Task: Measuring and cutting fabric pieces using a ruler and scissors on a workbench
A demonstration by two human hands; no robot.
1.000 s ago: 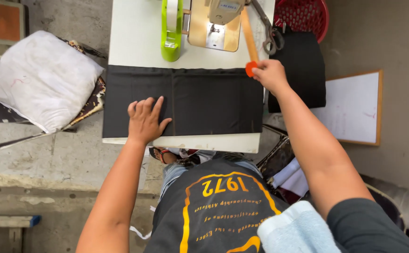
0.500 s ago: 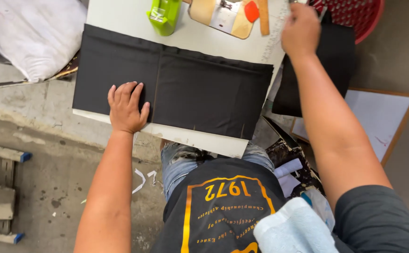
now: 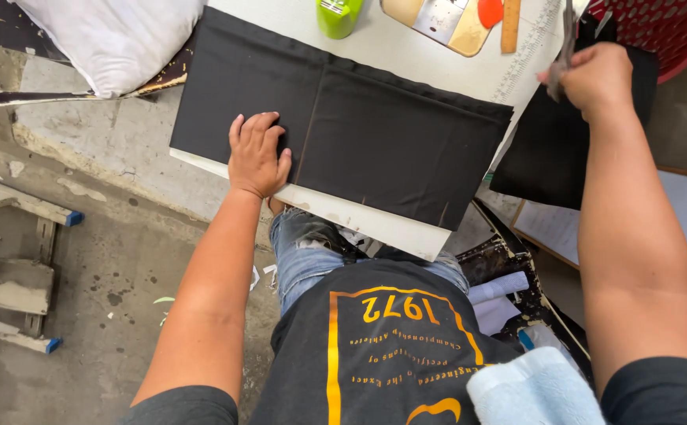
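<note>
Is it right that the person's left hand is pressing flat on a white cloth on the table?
Not quite. The left hand does press flat on a cloth on the table, but the cloth is black, not white. The head view shows it.

The left hand (image 3: 258, 155) lies palm down and flat, fingers together and pointing toward twelve o'clock, thumb spread toward three; its bare forearm runs straight back toward seven o'clock, elbow nearly locked. The right hand (image 3: 595, 79) is out at about one o'clock, curled into a closed grip with knuckles up and the thumb side toward nine. Its forearm stretches nearly straight from the sleeve at five o'clock, wrist level.
</note>
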